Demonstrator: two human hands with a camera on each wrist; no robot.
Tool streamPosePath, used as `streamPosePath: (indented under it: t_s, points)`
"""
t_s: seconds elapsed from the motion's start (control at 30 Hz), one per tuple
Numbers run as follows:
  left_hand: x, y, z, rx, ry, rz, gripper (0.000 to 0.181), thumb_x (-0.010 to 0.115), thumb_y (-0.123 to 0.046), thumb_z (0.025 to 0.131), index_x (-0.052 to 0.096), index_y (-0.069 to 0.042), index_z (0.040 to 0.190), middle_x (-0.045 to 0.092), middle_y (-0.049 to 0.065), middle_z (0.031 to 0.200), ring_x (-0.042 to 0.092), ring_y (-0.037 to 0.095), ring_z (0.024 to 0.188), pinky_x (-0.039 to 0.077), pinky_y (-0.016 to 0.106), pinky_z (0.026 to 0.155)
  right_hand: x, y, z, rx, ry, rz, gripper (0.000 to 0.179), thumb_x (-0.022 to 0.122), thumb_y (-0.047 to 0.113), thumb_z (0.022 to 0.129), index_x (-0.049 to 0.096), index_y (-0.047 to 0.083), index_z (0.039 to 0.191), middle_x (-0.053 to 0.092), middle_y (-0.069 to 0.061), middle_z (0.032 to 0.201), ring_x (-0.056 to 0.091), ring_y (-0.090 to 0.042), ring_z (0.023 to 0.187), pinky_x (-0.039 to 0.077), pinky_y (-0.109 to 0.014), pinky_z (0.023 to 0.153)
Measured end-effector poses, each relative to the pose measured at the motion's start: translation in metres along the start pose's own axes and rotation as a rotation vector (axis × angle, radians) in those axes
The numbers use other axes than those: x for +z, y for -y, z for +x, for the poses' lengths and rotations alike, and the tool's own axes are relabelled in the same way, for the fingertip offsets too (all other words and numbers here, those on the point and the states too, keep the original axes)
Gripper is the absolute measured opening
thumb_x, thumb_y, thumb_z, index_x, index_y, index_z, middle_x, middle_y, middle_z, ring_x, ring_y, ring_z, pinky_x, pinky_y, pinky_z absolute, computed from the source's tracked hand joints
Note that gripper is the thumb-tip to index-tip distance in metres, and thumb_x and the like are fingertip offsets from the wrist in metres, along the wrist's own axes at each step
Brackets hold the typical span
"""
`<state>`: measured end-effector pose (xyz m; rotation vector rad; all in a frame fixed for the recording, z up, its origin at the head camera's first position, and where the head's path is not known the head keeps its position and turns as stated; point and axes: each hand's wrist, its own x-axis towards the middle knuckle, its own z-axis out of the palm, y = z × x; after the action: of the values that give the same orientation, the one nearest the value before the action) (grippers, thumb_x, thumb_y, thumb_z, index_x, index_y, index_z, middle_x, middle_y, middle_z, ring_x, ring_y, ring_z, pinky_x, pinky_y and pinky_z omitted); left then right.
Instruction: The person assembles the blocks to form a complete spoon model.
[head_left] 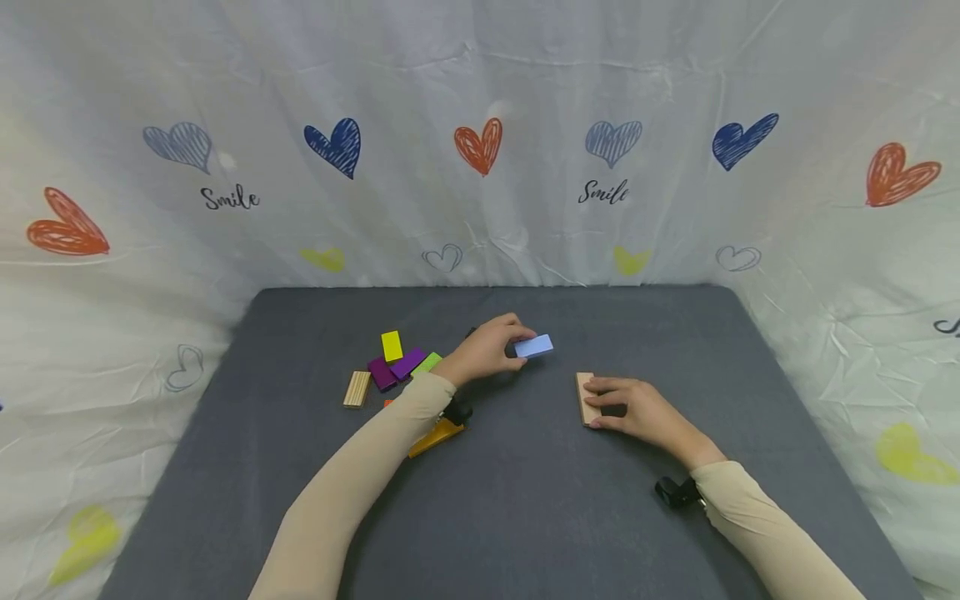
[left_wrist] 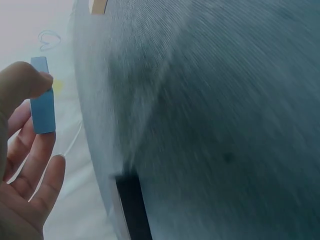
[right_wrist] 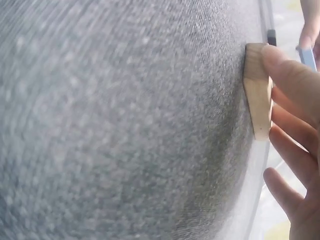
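Note:
My left hand (head_left: 489, 347) pinches a light blue block (head_left: 535, 347) between thumb and fingers, above the grey table. In the left wrist view the thumb presses one face of the blue block (left_wrist: 43, 107), with fingers behind it. To the right, my right hand (head_left: 637, 410) grips a plain wooden block (head_left: 583, 400) that lies on the table. The right wrist view shows the thumb at one end of this wooden block (right_wrist: 260, 92) and fingers along its far side.
Left of the left hand lie a yellow block (head_left: 392, 346), purple blocks (head_left: 408, 364), a green block (head_left: 426, 365), striped wooden pieces (head_left: 357, 389) and an orange block (head_left: 437, 438), partly behind the sleeve. A black block (left_wrist: 134, 207) is near the left hand. A printed curtain (head_left: 480, 75) surrounds the table.

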<state>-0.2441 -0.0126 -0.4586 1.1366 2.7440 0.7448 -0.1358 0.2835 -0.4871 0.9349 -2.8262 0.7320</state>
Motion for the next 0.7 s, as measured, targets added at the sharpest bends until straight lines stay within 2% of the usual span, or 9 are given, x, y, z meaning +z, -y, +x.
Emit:
streamPosePath:
  t_s: [0.2, 0.4, 0.7]
  points:
    - [0.014, -0.011, 0.023, 0.038, -0.010, 0.001, 0.042, 0.072, -0.025, 0.090, 0.066, -0.016, 0.131, 0.061, 0.001, 0.110, 0.055, 0.011, 0.091, 0.049, 0.026, 0.082, 0.000, 0.001, 0.001, 0.025, 0.007, 0.016, 0.039, 0.085, 0.028, 0.075, 0.078, 0.013, 0.110, 0.070, -0.004, 0.126, 0.066, -0.027, 0.118, 0.054, -0.046, 0.095]
    - [0.027, -0.024, 0.043, 0.037, 0.002, 0.004, 0.040, 0.072, -0.026, 0.091, 0.066, -0.017, 0.130, 0.064, 0.000, 0.113, 0.056, 0.010, 0.092, 0.049, 0.024, 0.081, -0.003, 0.004, 0.004, 0.021, 0.020, -0.025, 0.037, 0.086, 0.031, 0.074, 0.079, 0.014, 0.106, 0.070, -0.003, 0.119, 0.067, -0.024, 0.112, 0.055, -0.045, 0.093]
    - [0.046, -0.036, 0.052, 0.030, 0.044, 0.023, 0.039, 0.072, -0.026, 0.092, 0.066, -0.017, 0.130, 0.065, 0.000, 0.119, 0.062, 0.010, 0.102, 0.051, 0.024, 0.090, -0.003, 0.003, 0.004, -0.003, 0.001, -0.016, 0.037, 0.087, 0.027, 0.073, 0.079, 0.012, 0.106, 0.072, -0.006, 0.117, 0.067, -0.027, 0.114, 0.054, -0.047, 0.095]
